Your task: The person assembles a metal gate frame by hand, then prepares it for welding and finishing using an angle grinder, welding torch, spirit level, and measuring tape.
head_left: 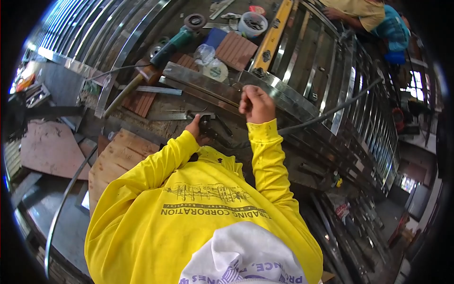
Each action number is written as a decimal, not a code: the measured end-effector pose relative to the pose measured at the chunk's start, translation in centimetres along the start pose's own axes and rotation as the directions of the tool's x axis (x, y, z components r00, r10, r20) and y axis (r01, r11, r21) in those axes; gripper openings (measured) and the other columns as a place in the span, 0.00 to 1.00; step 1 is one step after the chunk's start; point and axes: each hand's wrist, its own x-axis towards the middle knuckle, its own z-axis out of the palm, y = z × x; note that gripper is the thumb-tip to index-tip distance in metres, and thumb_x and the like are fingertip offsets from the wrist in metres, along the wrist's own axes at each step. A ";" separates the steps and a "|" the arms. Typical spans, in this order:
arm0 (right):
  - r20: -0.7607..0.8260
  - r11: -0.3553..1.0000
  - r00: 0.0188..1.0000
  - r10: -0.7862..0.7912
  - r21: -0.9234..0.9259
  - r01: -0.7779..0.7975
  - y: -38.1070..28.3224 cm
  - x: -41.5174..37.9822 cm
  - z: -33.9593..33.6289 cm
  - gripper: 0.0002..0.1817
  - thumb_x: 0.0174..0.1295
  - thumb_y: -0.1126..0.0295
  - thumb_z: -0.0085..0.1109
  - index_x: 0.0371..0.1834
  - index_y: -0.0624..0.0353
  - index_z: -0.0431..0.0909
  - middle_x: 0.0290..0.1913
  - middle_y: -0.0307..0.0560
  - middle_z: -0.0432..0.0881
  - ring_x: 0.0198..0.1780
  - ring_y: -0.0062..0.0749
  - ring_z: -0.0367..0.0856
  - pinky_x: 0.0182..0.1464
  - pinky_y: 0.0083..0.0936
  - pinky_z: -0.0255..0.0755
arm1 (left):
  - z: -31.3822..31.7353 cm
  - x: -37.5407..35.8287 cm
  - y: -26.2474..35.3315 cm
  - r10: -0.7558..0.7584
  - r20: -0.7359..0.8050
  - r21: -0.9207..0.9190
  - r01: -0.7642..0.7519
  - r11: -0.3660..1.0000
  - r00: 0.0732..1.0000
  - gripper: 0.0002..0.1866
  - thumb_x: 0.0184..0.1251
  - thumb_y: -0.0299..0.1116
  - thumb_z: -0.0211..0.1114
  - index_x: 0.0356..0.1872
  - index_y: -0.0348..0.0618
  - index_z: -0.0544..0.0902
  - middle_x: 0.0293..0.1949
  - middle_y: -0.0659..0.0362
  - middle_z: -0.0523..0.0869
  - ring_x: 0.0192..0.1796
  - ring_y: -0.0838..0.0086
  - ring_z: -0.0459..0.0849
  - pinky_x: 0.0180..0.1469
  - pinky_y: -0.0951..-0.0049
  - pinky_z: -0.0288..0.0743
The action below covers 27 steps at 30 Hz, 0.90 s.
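My left hand (195,130) is closed around a dark tool (215,124) in front of my chest; its exact kind is hidden by the fingers and shadow. A flat metal ruler-like strip (172,116) lies just beyond that hand. Farther up and to the right, my right hand (258,104) is curled with its fingertips pinched together, right by the edge of a shiny metal frame (293,102). I cannot tell what is in the pinch. A long brown metal bar (208,92) runs between the two hands and the frame.
An angle grinder (172,45) and a hammer (125,92) lie at left. A yellow spirit level (273,35) rests near a white bucket (252,24). A black cable (326,115) crosses the frame at right. Another person (369,16) is at the far right.
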 end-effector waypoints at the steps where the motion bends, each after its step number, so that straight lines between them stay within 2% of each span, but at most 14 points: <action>1: 0.045 0.994 0.999 0.028 0.102 -0.032 0.2 -0.1 0.4 0.10 0.69 0.64 0.57 0.38 0.61 0.78 0.26 0.37 0.77 0.21 0.18 0.73 0.23 0.16 0.67 | 0.6 -0.7 0.5 -0.010 0.015 0.039 0.009 0.999 1.000 0.30 0.64 0.65 0.58 0.51 0.49 0.79 0.46 0.59 0.83 0.43 0.62 0.82 0.45 0.52 0.75; 2: 0.060 0.985 0.996 0.058 0.160 -0.067 0.4 -0.2 0.9 0.10 0.70 0.65 0.57 0.38 0.61 0.78 0.26 0.37 0.77 0.22 0.19 0.73 0.23 0.16 0.67 | 0.6 -1.8 1.3 -0.157 -0.053 -0.054 0.154 0.987 0.986 0.30 0.64 0.64 0.58 0.50 0.48 0.79 0.47 0.57 0.83 0.42 0.62 0.82 0.45 0.56 0.76; 6: 0.103 0.920 0.981 0.166 0.343 -0.192 1.8 0.5 1.7 0.09 0.70 0.64 0.57 0.38 0.59 0.78 0.27 0.37 0.77 0.23 0.21 0.73 0.24 0.19 0.66 | 3.5 -9.9 4.3 -0.242 -0.220 0.179 0.283 0.942 0.945 0.31 0.66 0.58 0.59 0.61 0.46 0.72 0.48 0.49 0.83 0.45 0.60 0.86 0.43 0.61 0.79; 9: 0.106 0.890 0.973 0.204 0.393 -0.230 2.4 0.9 2.2 0.09 0.70 0.64 0.57 0.38 0.58 0.78 0.27 0.37 0.77 0.23 0.21 0.74 0.24 0.20 0.66 | 3.2 -13.3 7.7 -0.147 -0.024 0.310 0.148 0.939 0.989 0.35 0.66 0.55 0.61 0.64 0.39 0.67 0.45 0.51 0.85 0.43 0.61 0.86 0.42 0.64 0.80; 10: 0.105 0.885 0.971 0.213 0.400 -0.237 2.5 0.9 2.3 0.09 0.70 0.64 0.57 0.38 0.58 0.78 0.27 0.37 0.77 0.23 0.22 0.74 0.24 0.21 0.66 | 4.4 -15.3 10.0 -0.087 -0.009 0.349 0.085 0.933 0.996 0.27 0.67 0.50 0.62 0.56 0.39 0.73 0.36 0.53 0.87 0.35 0.64 0.87 0.38 0.67 0.80; 12: 0.082 0.883 0.969 0.233 0.400 -0.246 2.6 1.0 2.4 0.08 0.70 0.63 0.57 0.39 0.56 0.78 0.28 0.35 0.77 0.23 0.22 0.74 0.25 0.22 0.67 | 3.8 -14.2 14.2 0.249 0.159 0.631 -0.292 0.719 0.955 0.26 0.66 0.50 0.64 0.54 0.38 0.79 0.37 0.51 0.87 0.36 0.61 0.87 0.39 0.68 0.80; 13: 0.082 0.880 0.967 0.241 0.403 -0.253 2.8 1.0 2.2 0.08 0.70 0.63 0.57 0.39 0.55 0.78 0.28 0.35 0.77 0.23 0.22 0.74 0.25 0.22 0.67 | 3.4 -12.0 16.7 0.526 0.309 0.745 -0.546 0.384 0.792 0.25 0.62 0.51 0.68 0.45 0.36 0.82 0.37 0.50 0.88 0.36 0.60 0.87 0.39 0.68 0.80; 15: 0.053 0.884 0.967 0.250 0.395 -0.250 3.1 0.8 2.1 0.08 0.70 0.63 0.56 0.39 0.55 0.78 0.28 0.35 0.77 0.23 0.21 0.74 0.25 0.22 0.68 | 4.8 -9.1 22.8 0.879 0.408 0.876 -0.376 -0.301 0.247 0.32 0.56 0.50 0.70 0.57 0.41 0.75 0.50 0.44 0.82 0.52 0.48 0.80 0.54 0.56 0.76; 16: 0.053 0.888 0.968 0.247 0.387 -0.248 3.4 0.8 1.9 0.08 0.70 0.63 0.56 0.40 0.55 0.78 0.29 0.35 0.78 0.23 0.21 0.74 0.25 0.22 0.68 | 6.4 -8.9 26.0 0.891 0.379 0.925 -0.105 -0.364 0.250 0.35 0.56 0.50 0.70 0.62 0.45 0.71 0.57 0.45 0.77 0.59 0.48 0.76 0.59 0.54 0.72; 17: 0.051 0.894 0.970 0.239 0.379 -0.241 3.6 0.7 1.8 0.08 0.70 0.63 0.56 0.40 0.55 0.78 0.29 0.35 0.78 0.23 0.21 0.75 0.25 0.22 0.68 | 6.2 -6.0 28.5 0.902 0.312 0.946 -0.008 -0.325 0.299 0.38 0.54 0.53 0.70 0.63 0.45 0.69 0.59 0.47 0.76 0.62 0.49 0.74 0.61 0.55 0.72; 18: 0.045 0.899 0.968 0.248 0.362 -0.247 3.7 0.5 1.9 0.08 0.71 0.63 0.56 0.40 0.56 0.78 0.29 0.36 0.78 0.24 0.21 0.75 0.25 0.22 0.69 | 6.8 -4.0 30.8 0.883 0.140 0.975 0.092 -0.201 0.447 0.39 0.50 0.55 0.72 0.61 0.45 0.73 0.59 0.47 0.78 0.62 0.51 0.76 0.63 0.56 0.72; 21: 0.030 0.919 0.969 0.245 0.311 -0.242 3.5 -0.4 2.1 0.09 0.71 0.62 0.55 0.40 0.57 0.78 0.29 0.36 0.78 0.24 0.22 0.76 0.25 0.21 0.70 | 7.8 -1.9 33.9 0.713 0.009 0.955 0.204 -0.214 0.701 0.40 0.44 0.57 0.74 0.58 0.45 0.78 0.58 0.47 0.81 0.60 0.54 0.80 0.62 0.59 0.73; 24: 0.052 0.939 0.982 0.184 0.287 -0.191 2.8 -1.8 2.6 0.12 0.72 0.61 0.54 0.39 0.58 0.77 0.29 0.38 0.79 0.25 0.21 0.76 0.25 0.18 0.71 | 6.7 0.3 35.7 0.741 0.122 0.951 0.135 -0.277 0.661 0.38 0.41 0.56 0.75 0.53 0.43 0.82 0.52 0.48 0.85 0.53 0.58 0.85 0.58 0.61 0.77; 27: 0.019 0.992 1.000 0.005 0.124 -0.007 3.2 -3.1 2.0 0.13 0.73 0.59 0.53 0.38 0.57 0.76 0.30 0.38 0.79 0.25 0.19 0.76 0.26 0.17 0.70 | 6.4 -1.2 38.1 0.620 0.071 0.986 0.040 -0.163 0.781 0.37 0.40 0.53 0.76 0.53 0.42 0.83 0.44 0.48 0.88 0.47 0.57 0.87 0.54 0.63 0.79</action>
